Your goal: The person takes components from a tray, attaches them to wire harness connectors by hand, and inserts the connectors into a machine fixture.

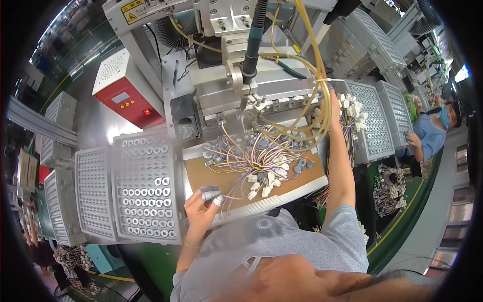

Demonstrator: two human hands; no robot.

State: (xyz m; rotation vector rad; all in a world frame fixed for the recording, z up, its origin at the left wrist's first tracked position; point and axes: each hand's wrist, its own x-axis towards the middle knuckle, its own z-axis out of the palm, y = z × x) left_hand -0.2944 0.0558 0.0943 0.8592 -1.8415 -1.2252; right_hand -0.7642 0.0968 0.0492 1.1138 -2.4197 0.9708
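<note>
My left hand (204, 201), with grey finger cots on its fingertips, rests at the front left corner of a brown work board (211, 176) and pinches the end of a thin wire lead. A tangle of yellow and purple wire harnesses (256, 156) with white connectors and small grey rings covers the board. My right hand (332, 98) reaches far out to a pile of harnesses with white plugs (349, 108) at the board's right. Thick yellow cables (314, 75) partly hide its fingers.
A soldering machine with a dark iron (250, 55) stands over a metal fixture (261, 103) behind the board. White perforated trays holding ring parts (148, 194) lie to the left, more trays (372, 121) to the right. A red control box (128, 100) sits back left. A co-worker (430, 133) sits far right.
</note>
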